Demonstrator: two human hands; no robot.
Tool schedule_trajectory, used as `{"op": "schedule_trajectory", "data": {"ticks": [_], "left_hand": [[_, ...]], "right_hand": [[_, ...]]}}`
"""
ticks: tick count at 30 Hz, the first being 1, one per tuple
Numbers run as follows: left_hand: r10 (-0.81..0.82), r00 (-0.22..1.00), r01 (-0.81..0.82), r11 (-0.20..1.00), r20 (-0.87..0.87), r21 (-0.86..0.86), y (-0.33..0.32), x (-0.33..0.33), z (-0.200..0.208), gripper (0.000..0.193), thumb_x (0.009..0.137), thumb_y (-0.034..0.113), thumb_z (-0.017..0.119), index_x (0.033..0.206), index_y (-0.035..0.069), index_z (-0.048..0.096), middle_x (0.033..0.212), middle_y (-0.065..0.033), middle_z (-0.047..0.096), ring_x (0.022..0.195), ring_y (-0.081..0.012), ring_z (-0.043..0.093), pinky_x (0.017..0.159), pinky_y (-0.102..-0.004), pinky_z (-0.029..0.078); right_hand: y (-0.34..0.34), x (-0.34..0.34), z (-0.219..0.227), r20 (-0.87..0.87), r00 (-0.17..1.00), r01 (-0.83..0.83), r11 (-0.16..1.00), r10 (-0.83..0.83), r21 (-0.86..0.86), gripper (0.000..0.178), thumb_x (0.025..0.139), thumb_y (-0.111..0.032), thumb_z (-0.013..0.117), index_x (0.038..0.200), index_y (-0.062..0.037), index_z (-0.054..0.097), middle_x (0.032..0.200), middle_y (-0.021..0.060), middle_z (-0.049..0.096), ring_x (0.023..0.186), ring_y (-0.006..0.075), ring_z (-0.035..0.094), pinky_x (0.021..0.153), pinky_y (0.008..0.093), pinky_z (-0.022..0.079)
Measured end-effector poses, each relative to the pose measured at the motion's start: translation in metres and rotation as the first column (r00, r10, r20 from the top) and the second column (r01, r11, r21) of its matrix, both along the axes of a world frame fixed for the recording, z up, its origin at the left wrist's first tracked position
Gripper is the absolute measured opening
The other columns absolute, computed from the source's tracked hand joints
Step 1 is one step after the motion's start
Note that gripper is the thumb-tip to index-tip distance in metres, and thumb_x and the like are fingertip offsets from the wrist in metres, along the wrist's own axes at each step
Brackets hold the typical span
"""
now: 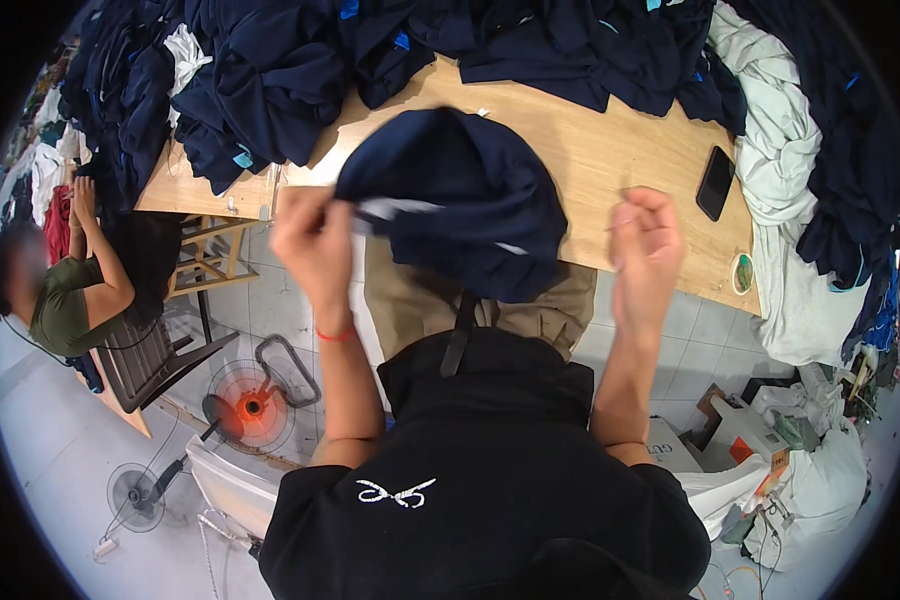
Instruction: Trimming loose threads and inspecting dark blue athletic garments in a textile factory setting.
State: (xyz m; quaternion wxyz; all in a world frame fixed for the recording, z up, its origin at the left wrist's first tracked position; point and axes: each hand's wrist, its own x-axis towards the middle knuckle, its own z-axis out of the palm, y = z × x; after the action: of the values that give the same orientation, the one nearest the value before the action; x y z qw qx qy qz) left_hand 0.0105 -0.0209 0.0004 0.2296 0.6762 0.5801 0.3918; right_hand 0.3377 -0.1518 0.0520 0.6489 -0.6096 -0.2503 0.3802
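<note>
A dark navy cloth garment (460,190) hangs bunched over the table's near edge and my lap, with white patches on its near side. My left hand (312,245), a red band at its wrist, is closed on the garment's left edge and is smeared by motion. To the right of the garment and apart from it, my right hand (648,240) is raised with thumb and fingers pinched together. Whatever lies in that pinch, if anything, is too small to make out.
Piles of navy garments (260,80) line the far side of the wooden table (610,150). A black phone (715,183) and a small round container (742,273) lie at the right, beside pale grey cloth (780,160). Fans (252,405) and another person (70,290) are at the left.
</note>
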Motion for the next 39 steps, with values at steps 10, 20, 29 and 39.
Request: {"op": "schedule_trajectory", "data": {"ticks": [10, 20, 29, 39], "left_hand": [[-0.507, 0.829, 0.515, 0.857, -0.236, -0.028, -0.049, 0.074, -0.053, 0.037, 0.089, 0.011, 0.085, 0.125, 0.01, 0.075, 0.138, -0.0221, 0.069, 0.123, -0.0364, 0.069, 0.103, -0.045, 0.054], [-0.201, 0.514, 0.153, 0.978, 0.834, 0.141, 0.049, 0.034, 0.056, 0.025, 0.114, 0.021, 0.053, 0.131, 0.003, 0.059, 0.117, -0.0056, 0.065, 0.104, -0.0111, 0.063, 0.093, -0.0262, 0.053], [-0.303, 0.946, 0.291, 0.951, -0.116, -0.108, -0.015, 0.069, -0.007, 0.093, 0.087, 0.029, 0.088, 0.167, 0.019, 0.041, 0.171, -0.0223, 0.034, 0.158, -0.0504, 0.029, 0.12, -0.0639, 0.037], [-0.42, 0.904, 0.417, 0.908, -0.075, -0.047, 0.022, 0.068, -0.044, 0.041, 0.071, -0.002, 0.07, 0.11, 0.009, 0.065, 0.104, -0.0156, 0.067, 0.103, -0.0401, 0.07, 0.085, -0.0525, 0.056]], "right_hand": [[-0.021, 0.028, -0.039, 0.026, 0.994, 0.111, 0.976, -0.108, -0.185, 0.025, 0.102, -0.013, 0.078, 0.12, -0.0036, 0.063, 0.097, -0.0023, 0.066, 0.075, 0.0003, 0.052, 0.061, 0.0169, 0.036], [-0.025, 0.048, -0.026, -0.029, 0.95, 0.311, 0.95, -0.311, -0.02, 0.026, 0.106, -0.017, 0.074, 0.121, -0.0019, 0.06, 0.089, 0.0009, 0.063, 0.057, 0.0014, 0.041, 0.049, 0.0203, 0.029], [-0.029, 0.058, -0.047, 0.02, 0.948, 0.316, 0.941, -0.316, -0.12, 0.02, 0.11, -0.02, 0.069, 0.119, -0.0037, 0.06, 0.089, 0.0004, 0.06, 0.057, 0.0028, 0.043, 0.048, 0.0197, 0.031], [0.001, 0.027, -0.033, 0.013, 0.995, 0.104, 0.994, -0.103, -0.037, 0.021, 0.11, -0.02, 0.067, 0.122, -0.0054, 0.059, 0.084, -0.0026, 0.055, 0.057, 0.0013, 0.039, 0.048, 0.0197, 0.029]]}}
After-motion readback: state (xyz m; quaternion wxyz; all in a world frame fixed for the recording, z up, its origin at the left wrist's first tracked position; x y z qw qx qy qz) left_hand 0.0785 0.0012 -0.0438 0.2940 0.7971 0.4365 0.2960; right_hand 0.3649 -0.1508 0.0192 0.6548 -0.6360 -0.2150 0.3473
